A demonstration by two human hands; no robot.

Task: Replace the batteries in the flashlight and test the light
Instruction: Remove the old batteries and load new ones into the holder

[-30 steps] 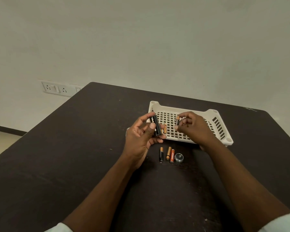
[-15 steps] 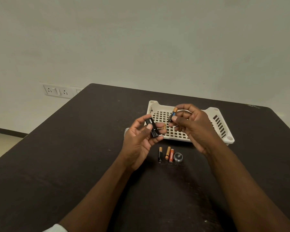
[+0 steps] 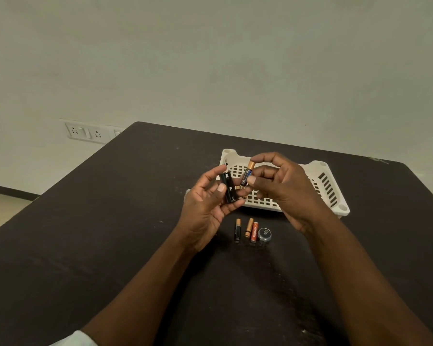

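Observation:
My left hand (image 3: 205, 203) grips a short black cylinder (image 3: 228, 186), the flashlight's battery holder, tilted upright above the table. My right hand (image 3: 283, 188) pinches a small black and copper battery (image 3: 247, 174) between thumb and fingers, its lower end close beside the holder's top. On the table below lie three loose batteries: a black and copper one (image 3: 237, 230), a copper one (image 3: 248, 227) and an orange one (image 3: 254, 232). A round silver flashlight cap (image 3: 264, 234) stands to their right.
A white slotted plastic basket (image 3: 328, 188) sits on the dark table (image 3: 110, 233) just behind my hands. The table's far edge runs along a pale wall, with a socket panel (image 3: 85, 132) at the left.
My right hand has lifted the battery from in front of the basket and tilted it toward the black holder. My left hand has raised the holder slightly.

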